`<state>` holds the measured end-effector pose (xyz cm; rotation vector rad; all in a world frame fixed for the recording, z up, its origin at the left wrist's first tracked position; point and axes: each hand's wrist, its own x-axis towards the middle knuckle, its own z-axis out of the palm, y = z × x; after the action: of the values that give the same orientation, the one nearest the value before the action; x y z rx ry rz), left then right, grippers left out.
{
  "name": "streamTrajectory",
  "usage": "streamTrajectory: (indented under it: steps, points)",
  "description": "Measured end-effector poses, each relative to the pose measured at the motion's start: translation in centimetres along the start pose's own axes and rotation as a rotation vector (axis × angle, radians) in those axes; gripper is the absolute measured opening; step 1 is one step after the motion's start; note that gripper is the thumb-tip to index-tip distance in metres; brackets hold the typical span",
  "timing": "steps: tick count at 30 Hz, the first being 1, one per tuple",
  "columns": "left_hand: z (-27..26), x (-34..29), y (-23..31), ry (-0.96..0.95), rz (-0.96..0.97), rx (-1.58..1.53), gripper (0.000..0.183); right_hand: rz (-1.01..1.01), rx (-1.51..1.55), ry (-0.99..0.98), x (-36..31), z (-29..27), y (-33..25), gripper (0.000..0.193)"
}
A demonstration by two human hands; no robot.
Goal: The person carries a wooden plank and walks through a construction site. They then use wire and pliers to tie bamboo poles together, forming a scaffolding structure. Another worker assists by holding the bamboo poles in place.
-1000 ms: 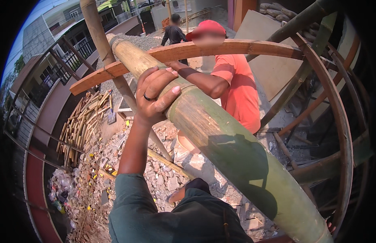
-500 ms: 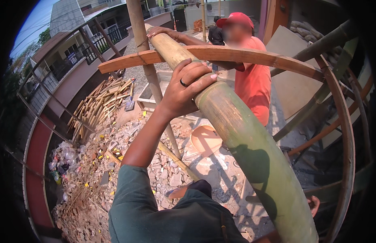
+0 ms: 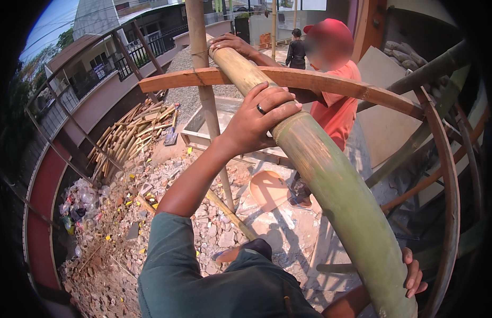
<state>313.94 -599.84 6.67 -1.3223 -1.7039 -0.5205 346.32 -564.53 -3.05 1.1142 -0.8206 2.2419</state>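
A thick green bamboo pole (image 3: 336,191) runs slantwise from the upper middle down to the lower right, right in front of me. My left hand (image 3: 262,111), with a dark ring, is closed over its upper part near a joint. My right hand (image 3: 413,273) wraps around the lower end from beneath, fingers showing at its right side. A co-worker in a red cap (image 3: 328,34) and a red shirt (image 3: 341,106) rests a hand (image 3: 232,45) on the pole's far end. A reddish wooden beam (image 3: 309,80) crosses at the pole's upper part.
An upright bamboo post (image 3: 206,100) stands left of the pole. Broken rubble (image 3: 203,233) covers the ground, with an orange tub (image 3: 269,191) on it. Cut bamboo pieces (image 3: 132,132) lie piled at left. Wooden and bamboo braces (image 3: 442,175) close in the right side. Another person (image 3: 296,50) stands far back.
The pole and both people appear shifted slightly right in the view. More of my right hand's fingers now show around the pole's lower end. My left hand keeps its hold.
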Motion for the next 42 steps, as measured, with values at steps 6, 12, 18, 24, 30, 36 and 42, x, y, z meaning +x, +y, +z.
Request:
streamTrajectory:
  steps: [6, 12, 18, 24, 30, 36, 42]
  points:
    - [-0.1, -0.4, -0.4, -0.004, 0.0, 0.014, 0.087, 0.017, -0.011, 0.045, -1.2, -0.3, -0.2, 0.059]
    - [-0.1, -1.0, -0.8, 0.086, 0.021, 0.039, 0.083, 0.086, -0.087, 0.028, -0.4, 0.9, 4.3, 0.037]
    - [1.9, -0.6, -0.6, 0.177, 0.037, 0.003, 0.071, 0.826, -0.148, -0.593, 0.2, 3.2, 15.3, 0.044]
    - [3.7, 0.0, -0.5, 0.318, 0.103, -0.01, 0.05, 1.071, 0.083, -0.87, 0.5, 3.1, 22.8, 0.035]
    - [-3.7, -5.3, -8.0, 0.452, 0.086, -0.121, 0.042, 1.233, 0.022, -0.798, 3.2, 6.4, 30.7, 0.037]
    - [-16.2, -17.4, -28.7, 0.345, -0.606, 0.378, 0.021, 1.202, 0.216, -0.827, 4.0, 7.3, 40.2, 0.024]
    - [-19.4, -18.5, -33.6, -0.481, -0.821, 0.424, 0.056, 0.718, 0.573, -0.496, 15.8, 20.2, 47.9, 0.024]
